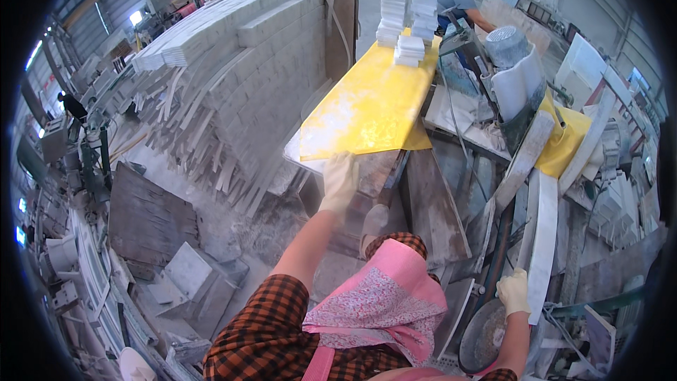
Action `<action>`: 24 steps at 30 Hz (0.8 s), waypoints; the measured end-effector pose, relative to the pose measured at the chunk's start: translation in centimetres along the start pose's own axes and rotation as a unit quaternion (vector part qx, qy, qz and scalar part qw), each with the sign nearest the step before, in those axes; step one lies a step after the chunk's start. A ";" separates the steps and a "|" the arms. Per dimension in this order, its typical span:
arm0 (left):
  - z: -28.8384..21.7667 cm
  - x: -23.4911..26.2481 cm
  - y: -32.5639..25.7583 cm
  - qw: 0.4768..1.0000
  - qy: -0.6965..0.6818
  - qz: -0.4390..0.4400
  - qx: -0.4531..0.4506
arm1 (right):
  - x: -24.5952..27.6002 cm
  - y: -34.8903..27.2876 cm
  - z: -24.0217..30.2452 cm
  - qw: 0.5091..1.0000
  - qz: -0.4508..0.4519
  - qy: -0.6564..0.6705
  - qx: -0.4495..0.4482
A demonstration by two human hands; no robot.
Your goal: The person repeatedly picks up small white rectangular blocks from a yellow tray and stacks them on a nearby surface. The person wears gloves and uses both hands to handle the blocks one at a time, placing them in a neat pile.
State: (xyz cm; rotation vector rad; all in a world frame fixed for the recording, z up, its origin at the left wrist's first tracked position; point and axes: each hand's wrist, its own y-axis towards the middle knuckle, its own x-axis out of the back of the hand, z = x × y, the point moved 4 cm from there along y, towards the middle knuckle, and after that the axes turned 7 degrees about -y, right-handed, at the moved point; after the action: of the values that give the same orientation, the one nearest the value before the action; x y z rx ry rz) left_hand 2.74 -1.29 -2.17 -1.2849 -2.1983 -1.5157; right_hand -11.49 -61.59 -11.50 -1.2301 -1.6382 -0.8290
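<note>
My left hand [340, 180], in a pale glove, grips the near edge of a yellow sheet [374, 102] with its fingers closed over it. The sheet is wet or dusty with white and lies over a table, its near right corner hanging down. Stacks of white tiles [409, 51] stand on its far end. My right hand [513, 291], also gloved, is low on the right with its fingers curled. It is beside a long pale beam [541, 247] and above a round grey disc-like thing [484, 337]; what it holds, if anything, is hidden.
A tall stack of pale stone strips [261, 63] fills the left. Dark boards [151, 219] and broken slabs [189, 271] lie below it. On the right stand a machine with a grey motor [506, 46] and a yellow cloth [564, 134]. A person [462, 3] bends beyond the tiles.
</note>
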 end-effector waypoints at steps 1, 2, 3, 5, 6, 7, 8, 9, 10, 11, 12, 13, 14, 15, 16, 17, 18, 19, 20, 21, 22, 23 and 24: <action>-0.1 0.1 0.0 1.000 0.000 -0.005 -0.002 | -0.3 0.0 0.0 1.000 -0.009 -0.021 0.006; -0.2 0.2 0.0 1.000 -0.001 -0.010 -0.004 | -0.7 -0.1 -0.1 0.998 0.013 -0.058 0.006; -0.3 0.3 0.1 1.000 -0.002 -0.015 -0.007 | -0.5 -0.1 -0.1 0.999 -0.020 -0.028 0.009; -0.5 0.3 0.2 1.000 -0.004 -0.021 -0.010 | -0.5 -0.2 -0.3 1.000 -0.003 -0.021 0.006; -0.5 0.3 0.2 1.000 -0.005 -0.022 -0.012 | -0.2 -0.2 -0.2 1.000 -0.020 -0.016 0.013; -0.5 0.4 0.2 0.999 -0.005 -0.030 -0.019 | 0.0 -0.2 -0.1 0.999 -0.017 -0.030 0.026; -0.5 0.2 0.1 1.000 -0.003 -0.017 -0.008 | 0.2 -0.2 0.0 0.998 0.001 -0.046 0.036; -0.4 0.2 0.1 1.000 0.001 -0.011 -0.004 | 0.5 -0.2 0.2 0.997 -0.006 -0.060 0.051; -0.4 0.2 0.1 1.000 0.004 -0.013 -0.007 | 0.7 -0.2 0.3 0.995 0.002 -0.076 0.061; -0.4 0.2 0.1 1.000 0.004 -0.014 -0.009 | 0.8 -0.2 0.5 0.993 0.015 -0.093 0.071; -0.4 0.3 0.1 1.000 0.001 -0.022 -0.017 | 1.2 -0.1 0.6 0.994 -0.003 -0.083 0.065; -0.4 0.3 0.1 0.999 -0.001 -0.031 -0.024 | 1.4 -0.2 0.6 0.995 -0.016 -0.075 0.060; -0.4 0.2 0.1 0.999 0.000 -0.029 -0.023 | 1.6 -0.1 0.6 0.996 -0.022 -0.067 0.053; -0.4 0.2 0.1 0.999 0.002 -0.028 -0.021 | 1.8 0.0 0.8 0.994 -0.022 -0.079 0.067; -0.3 0.1 0.1 0.999 -0.002 -0.028 -0.017 | 1.8 0.0 0.9 0.993 -0.015 -0.091 0.078; -0.3 0.1 0.1 0.999 0.002 -0.029 -0.019 | 1.7 0.0 0.8 0.990 0.021 -0.110 0.080; -0.3 0.0 0.1 0.999 0.001 -0.031 -0.020 | 2.1 0.0 0.9 0.991 -0.003 -0.103 0.085; -0.3 0.0 0.1 0.999 -0.006 -0.035 -0.019 | 2.3 0.0 0.8 0.991 -0.001 -0.103 0.081; -0.3 0.0 0.0 0.999 -0.001 -0.037 -0.022 | 2.6 0.0 0.8 0.992 0.002 -0.103 0.077; -0.3 0.0 0.0 0.999 -0.001 -0.041 -0.024 | 2.8 0.0 0.8 0.991 0.005 -0.110 0.079; -0.4 0.0 0.0 0.999 -0.001 -0.044 -0.026 | 3.1 0.0 0.9 0.990 0.009 -0.116 0.081; -0.4 0.0 0.0 0.999 0.000 -0.039 -0.022 | 3.3 0.0 1.0 0.989 0.012 -0.122 0.083; -0.4 0.0 0.0 0.999 0.001 -0.033 -0.018 | 3.5 0.0 1.0 0.991 0.014 -0.112 0.079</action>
State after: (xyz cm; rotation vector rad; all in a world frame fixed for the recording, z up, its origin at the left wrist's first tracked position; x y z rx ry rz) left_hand 2.68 -1.61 -1.98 -1.2318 -2.2441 -1.5857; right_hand -12.13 -59.48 -8.60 -1.2654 -1.8235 -0.5476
